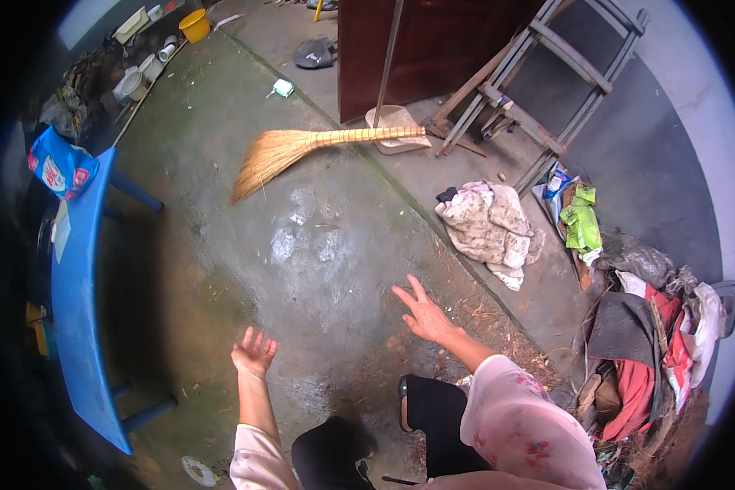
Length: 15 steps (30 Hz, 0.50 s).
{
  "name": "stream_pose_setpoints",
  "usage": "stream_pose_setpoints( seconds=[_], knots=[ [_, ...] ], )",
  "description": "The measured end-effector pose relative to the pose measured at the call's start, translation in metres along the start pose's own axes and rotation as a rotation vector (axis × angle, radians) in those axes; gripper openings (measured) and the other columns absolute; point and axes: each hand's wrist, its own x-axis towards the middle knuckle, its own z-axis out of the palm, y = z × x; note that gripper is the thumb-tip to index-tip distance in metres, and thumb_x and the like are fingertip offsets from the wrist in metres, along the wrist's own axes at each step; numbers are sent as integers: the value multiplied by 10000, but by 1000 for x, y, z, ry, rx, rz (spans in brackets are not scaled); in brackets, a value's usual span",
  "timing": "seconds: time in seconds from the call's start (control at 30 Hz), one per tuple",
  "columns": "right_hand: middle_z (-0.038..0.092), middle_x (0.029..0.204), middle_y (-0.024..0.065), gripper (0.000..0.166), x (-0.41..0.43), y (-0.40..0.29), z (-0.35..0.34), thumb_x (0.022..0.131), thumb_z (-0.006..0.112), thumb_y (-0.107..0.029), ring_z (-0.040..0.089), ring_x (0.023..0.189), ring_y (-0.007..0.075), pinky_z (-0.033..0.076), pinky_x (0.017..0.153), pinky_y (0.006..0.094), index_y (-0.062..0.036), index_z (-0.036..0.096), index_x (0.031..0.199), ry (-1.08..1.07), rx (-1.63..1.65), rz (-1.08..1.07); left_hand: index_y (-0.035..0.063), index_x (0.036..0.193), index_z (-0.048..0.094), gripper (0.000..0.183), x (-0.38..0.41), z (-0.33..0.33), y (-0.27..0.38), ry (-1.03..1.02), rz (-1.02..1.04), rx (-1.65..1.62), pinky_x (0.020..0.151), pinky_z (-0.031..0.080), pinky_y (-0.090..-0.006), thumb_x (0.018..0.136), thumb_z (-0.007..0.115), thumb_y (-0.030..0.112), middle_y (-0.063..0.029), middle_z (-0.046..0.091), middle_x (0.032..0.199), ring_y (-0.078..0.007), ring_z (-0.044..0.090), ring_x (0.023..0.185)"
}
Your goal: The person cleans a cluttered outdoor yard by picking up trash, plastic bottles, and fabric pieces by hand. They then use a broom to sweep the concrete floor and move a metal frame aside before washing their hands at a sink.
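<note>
My left hand (255,353) is raised over the wet concrete floor, palm up and fingers apart, with nothing in it. To the right, my right hand (425,313) is spread in the air and also empty. Beyond both hands a straw broom (294,144) appears with its bristles to the left, its bound handle overlapping the view of a pale dustpan (395,116) by the dark red door. A crumpled patterned cloth (490,226) lies on the floor, up and to the right of my right hand.
A blue plastic table (79,294) stands at left, bearing a blue detergent bag (61,164). A wooden ladder (545,92) leans at upper right. Piled cloths and sacks (631,355) lie at right. A yellow bucket (195,25) stands at the far left, and a small green-white packet (283,88) lies on the floor.
</note>
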Motion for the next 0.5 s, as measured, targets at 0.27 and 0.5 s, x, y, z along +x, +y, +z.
stream_pose_setpoints(
  seconds=[0.27,0.5],
  knots=[
    [548,1201,214,375,-118,11,-148,846,582,-221,576,1065,304,447,923,363,-125,554,1208,-68,61,312,141,1028,640,476,-106,-60,45,350,158,61,998,325,-500,919,290,444,-78,389,1391,-336,312,1262],
    [674,747,114,238,-112,12,-205,838,555,-271,663,763,250,505,712,396,-56,656,848,-101,8,569,130,1115,539,513,-168,-89,71,729,76,-68,901,375,-508,878,346,541,-88,438,1286,-301,401,1137]
  ],
)
